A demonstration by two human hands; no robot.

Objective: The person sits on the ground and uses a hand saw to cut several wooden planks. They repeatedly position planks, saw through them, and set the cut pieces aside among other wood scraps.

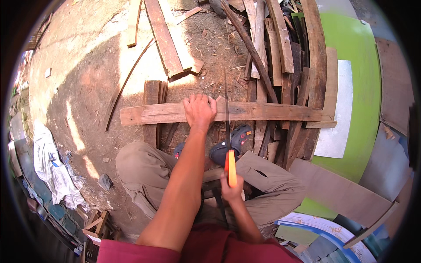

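A long wooden plank (267,111) lies crosswise in front of me, its left part resting on short upright-looking boards (151,94) and its right end on a wood pile. My left hand (200,111) presses on the plank near its middle, with the fingers curled over the far edge. In my right hand (232,189) is the orange and red handle of a handsaw (232,168). The thin saw blade (227,118) points away from me and crosses the plank just right of my left hand. How deep the blade sits in the wood I cannot tell.
Scrap boards (280,44) are piled at the right, beside a green panel (362,101) with a white sheet (337,109). Another plank (164,39) lies ahead on the dirt floor. A dark clog (237,140) is just under the plank. White cloth (55,164) lies left.
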